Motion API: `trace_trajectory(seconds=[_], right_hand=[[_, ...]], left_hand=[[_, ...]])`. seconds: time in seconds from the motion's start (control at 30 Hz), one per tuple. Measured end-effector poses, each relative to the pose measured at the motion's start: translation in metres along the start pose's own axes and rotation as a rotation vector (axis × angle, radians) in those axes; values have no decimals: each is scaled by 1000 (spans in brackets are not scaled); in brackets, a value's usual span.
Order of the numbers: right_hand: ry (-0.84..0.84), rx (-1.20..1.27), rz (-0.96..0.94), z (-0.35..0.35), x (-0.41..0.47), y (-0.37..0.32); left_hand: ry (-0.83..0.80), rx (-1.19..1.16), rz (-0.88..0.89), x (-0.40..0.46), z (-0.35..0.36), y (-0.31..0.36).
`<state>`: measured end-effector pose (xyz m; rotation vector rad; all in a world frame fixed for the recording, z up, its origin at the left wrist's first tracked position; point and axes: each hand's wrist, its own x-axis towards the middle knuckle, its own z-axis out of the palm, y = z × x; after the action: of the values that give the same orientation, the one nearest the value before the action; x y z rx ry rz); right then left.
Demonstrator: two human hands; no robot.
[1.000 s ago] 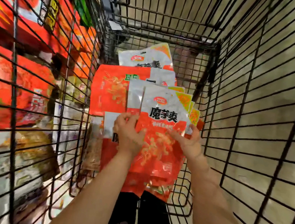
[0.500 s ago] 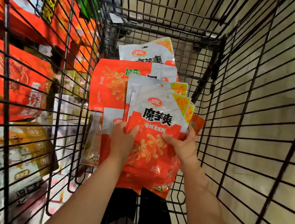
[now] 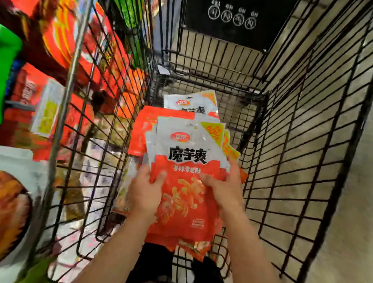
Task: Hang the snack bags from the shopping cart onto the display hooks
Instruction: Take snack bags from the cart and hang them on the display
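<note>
Step now: I think the person is lifting a bunch of snack bags point(image 3: 187, 165) out of the cart point(image 3: 296, 155).
How to do it well: Keep the bags stacked flat like cards. Hold both sides tight so none slips out. Lift straight up, away from the wire walls. Keep the white tops up, as they are the end I would expect to go on a hook.
Left hand point(image 3: 147, 190): It grips the left edge of the bunch. The thumb lies on the front of the top bag.
Right hand point(image 3: 224, 188): It grips the right edge. The thumb presses on the front and the fingers go behind.
Where the bags are: The bunch sits between the two hands, above the cart floor. It stands up and tips a bit to the left.
More bags: Other bags point(image 3: 190, 105) still lie in the cart, behind the bunch.
Shelves point(image 3: 59, 38): They are on the left, past the cart wall, full of red and green packs. They look blurry.
Hooks: I cannot see any hooks here.
Watch out: The bottom bags fan out, so one could slide free.
</note>
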<state>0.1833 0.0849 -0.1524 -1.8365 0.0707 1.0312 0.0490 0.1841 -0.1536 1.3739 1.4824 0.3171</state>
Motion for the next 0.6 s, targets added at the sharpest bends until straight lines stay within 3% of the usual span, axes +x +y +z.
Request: trace_trajectory(seconds=[0.1, 0.27, 0.43, 0.6], right_hand=[[-90, 86, -122, -11, -30, -43], [-385, 78, -295, -55, -92, -93], [-571, 34, -432, -96, -160, -113], [-694, 12, -551, -101, -226, -129]], left_hand=[[20, -279, -3, -24, -25, 42], [136, -675, -4, -93, -57, 95], [165, -869, 111, -184, -74, 114], [366, -929, 213, -262, -98, 116]])
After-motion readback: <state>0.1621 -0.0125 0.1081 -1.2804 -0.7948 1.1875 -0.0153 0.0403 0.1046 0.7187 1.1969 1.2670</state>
